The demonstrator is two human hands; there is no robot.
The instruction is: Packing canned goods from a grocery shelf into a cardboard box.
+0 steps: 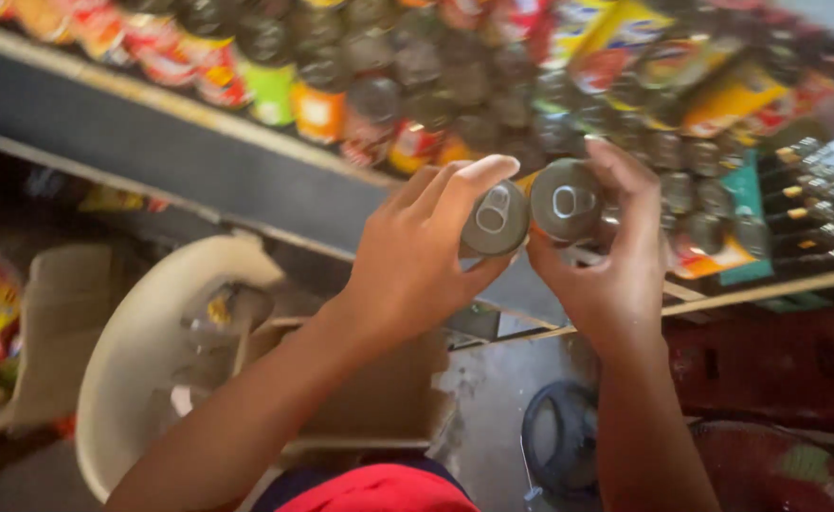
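My left hand grips a small tin can with a pull-tab lid, its top facing the camera. My right hand holds a second can of the same kind right beside the first, the two lids nearly touching. Both cans are raised in front of a shelf packed with rows of similar cans and colourful tins. Fingers wrap the can sides, so their labels are hidden.
A cream plastic chair stands lower left with an open cardboard box beside it. A red crate sits at the right under the shelf. A dark round object lies on the floor. Bottles line the shelf's right end.
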